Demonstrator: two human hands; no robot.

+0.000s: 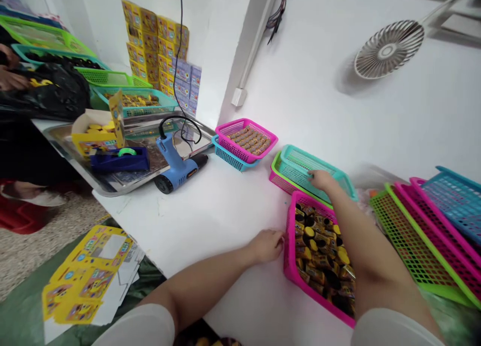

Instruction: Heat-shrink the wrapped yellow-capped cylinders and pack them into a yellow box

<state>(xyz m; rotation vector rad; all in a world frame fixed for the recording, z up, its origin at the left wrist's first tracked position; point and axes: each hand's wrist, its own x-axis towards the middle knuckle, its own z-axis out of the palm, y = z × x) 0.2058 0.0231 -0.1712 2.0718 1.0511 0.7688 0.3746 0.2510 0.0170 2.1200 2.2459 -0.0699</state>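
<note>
My right hand (322,181) grips the near rim of an empty turquoise basket (300,160), which sits in a stack with a lime-green and a pink basket below it. Closer to me stands a pink basket (291,256) filled with small brown-wrapped tubes with yellow and black caps (319,251). My right forearm passes over this basket and hides part of its right side. On the white table, my left hand (267,246) has its fingers curled against the pink basket's left wall, their tips partly hidden.
Left on the table (210,211) lie a blue heat gun (175,165) and a metal tray (108,188) with a tape dispenser (120,161) and yellow box (93,143). Tubes fill another pink basket (246,138). More baskets (424,236) lean right. A person's hand (11,78) is far left.
</note>
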